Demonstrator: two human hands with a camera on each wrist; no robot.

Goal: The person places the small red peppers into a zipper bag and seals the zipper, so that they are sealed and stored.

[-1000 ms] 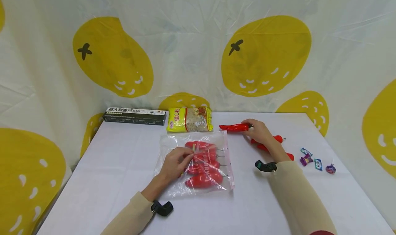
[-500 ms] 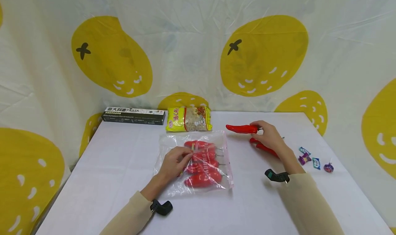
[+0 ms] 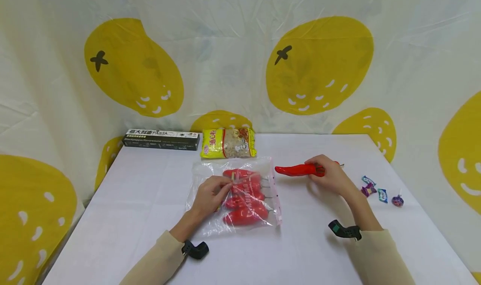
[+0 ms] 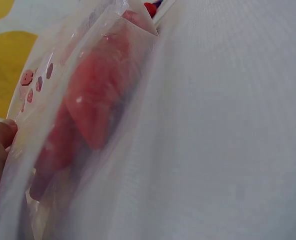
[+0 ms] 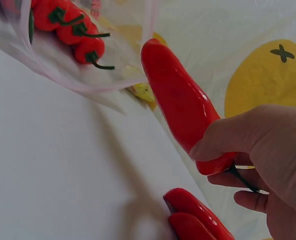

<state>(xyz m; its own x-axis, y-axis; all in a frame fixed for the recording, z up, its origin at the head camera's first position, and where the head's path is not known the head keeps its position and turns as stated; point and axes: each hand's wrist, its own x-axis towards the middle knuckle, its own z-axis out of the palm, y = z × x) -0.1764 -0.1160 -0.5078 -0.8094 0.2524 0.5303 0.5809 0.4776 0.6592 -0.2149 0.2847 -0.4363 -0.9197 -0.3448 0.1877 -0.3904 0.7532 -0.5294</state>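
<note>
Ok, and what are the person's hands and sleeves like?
The hands are bare, with no gloves. The long sleeves are plain beige and end before the wrists. At each wrist sits a black, bent gadget; the right one shows a small green patch.

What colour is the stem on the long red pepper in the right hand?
Dark green; the thin stem shows best in the right wrist view.

A white surface (image 3: 131, 201) is carrying a dark pasta box (image 3: 161, 141) and, just beside it, a yellow packet (image 3: 228, 143) along the far edge. A clear bag (image 3: 276, 193) is lying near the middle. Red peppers (image 5: 195, 209) and four wrapped sweets (image 3: 382, 195) are resting toward the right.
</note>
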